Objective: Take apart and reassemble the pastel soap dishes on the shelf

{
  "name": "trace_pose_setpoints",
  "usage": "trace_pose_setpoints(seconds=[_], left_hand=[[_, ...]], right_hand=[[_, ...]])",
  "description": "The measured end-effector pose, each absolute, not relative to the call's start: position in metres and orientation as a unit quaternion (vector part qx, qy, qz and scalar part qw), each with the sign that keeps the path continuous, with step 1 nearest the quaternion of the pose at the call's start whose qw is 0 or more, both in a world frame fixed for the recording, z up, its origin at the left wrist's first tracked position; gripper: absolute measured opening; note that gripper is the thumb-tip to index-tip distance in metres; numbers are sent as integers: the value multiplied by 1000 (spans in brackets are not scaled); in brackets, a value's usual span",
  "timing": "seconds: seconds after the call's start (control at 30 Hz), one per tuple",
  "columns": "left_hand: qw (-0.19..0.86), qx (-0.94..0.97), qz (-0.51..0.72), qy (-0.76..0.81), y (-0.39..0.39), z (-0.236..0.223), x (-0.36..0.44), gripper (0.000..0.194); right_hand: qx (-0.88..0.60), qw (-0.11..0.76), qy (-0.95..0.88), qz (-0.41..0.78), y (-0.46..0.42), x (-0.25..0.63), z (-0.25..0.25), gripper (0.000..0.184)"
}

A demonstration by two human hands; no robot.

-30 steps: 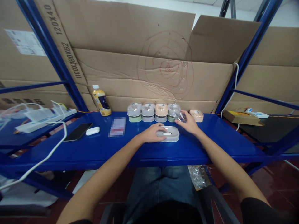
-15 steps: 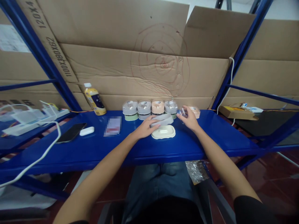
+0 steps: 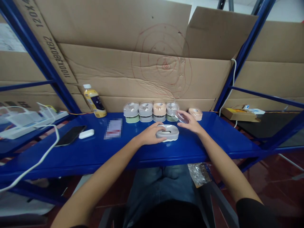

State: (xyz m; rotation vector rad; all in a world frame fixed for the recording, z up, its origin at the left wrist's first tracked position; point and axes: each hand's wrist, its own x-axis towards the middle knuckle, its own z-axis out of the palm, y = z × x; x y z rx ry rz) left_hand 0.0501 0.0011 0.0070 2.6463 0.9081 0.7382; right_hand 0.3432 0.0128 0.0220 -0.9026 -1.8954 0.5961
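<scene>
A grey oval soap box (image 3: 167,132) lies on the blue shelf (image 3: 99,152) in front of me. My left hand (image 3: 150,134) grips its left end, fingers curled over the top. My right hand (image 3: 190,123) hovers just right of the box and pinches a small clear plastic piece (image 3: 181,117). Behind them stands a row of stacked soap boxes in grey, green and peach (image 3: 150,112), and a single peach box (image 3: 195,113) lies to the right.
A yellow drink bottle (image 3: 93,101), a blurred card (image 3: 113,129), a black phone (image 3: 70,135) and a white earbud case (image 3: 86,134) lie left. Power strips with white cables (image 3: 28,117) sit far left. Cardboard sheets back the shelf; blue uprights flank it.
My left hand lifted the grey upper part off a cream tray, then set it back down over it. My right hand stayed near the row, holding the clear piece.
</scene>
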Motion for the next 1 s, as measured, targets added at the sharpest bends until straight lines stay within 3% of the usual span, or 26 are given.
trace_pose_setpoints(seconds=[0.17, 0.3, 0.47, 1.0], left_hand=[[197, 877, 290, 327, 8, 2, 52, 100], [260, 862, 312, 303, 12, -4, 56, 119], [271, 860, 321, 291, 12, -8, 61, 123], [218, 878, 282, 320, 2, -5, 62, 125]], right_hand=[[-294, 345, -853, 260, 1, 333, 31, 81], [-276, 295, -891, 208, -3, 328, 34, 83], [-254, 259, -914, 180, -3, 323, 31, 87], [-235, 274, -919, 160, 3, 316, 23, 81]])
